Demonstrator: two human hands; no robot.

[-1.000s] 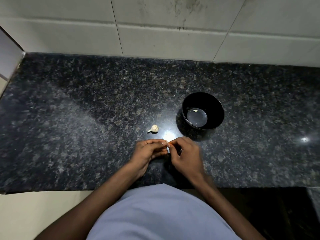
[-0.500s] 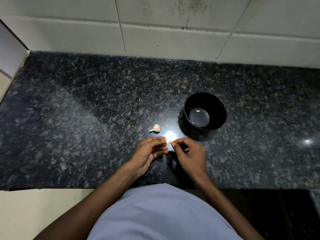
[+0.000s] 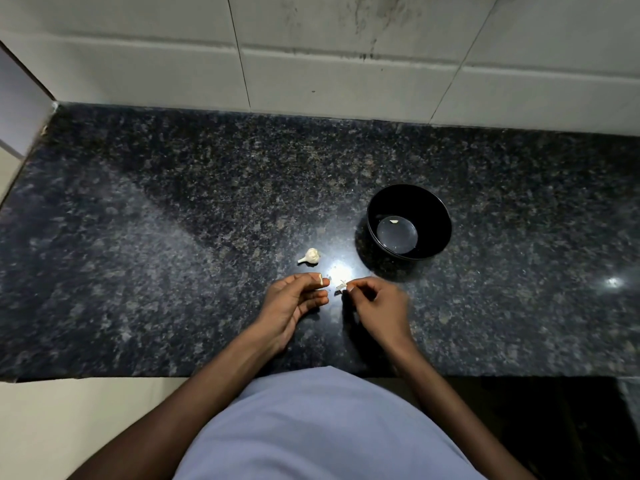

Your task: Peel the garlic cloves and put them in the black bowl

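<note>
Left hand [image 3: 294, 301] is pinching a garlic clove [image 3: 320, 280] at its fingertips while the right hand [image 3: 375, 303] pinches a scrap of peel [image 3: 341, 286] just beside it, near the counter's [image 3: 138, 271] front edge. The rest of the garlic bulb [image 3: 310, 255] sits just behind the hands, and the black bowl [image 3: 429, 216] further right holds one peeled clove [image 3: 394, 221].

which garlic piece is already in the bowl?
The small pale clove on the floor of the black bowl. The garlic bulb lies on the counter; another clove is pinched in the left hand.
</note>
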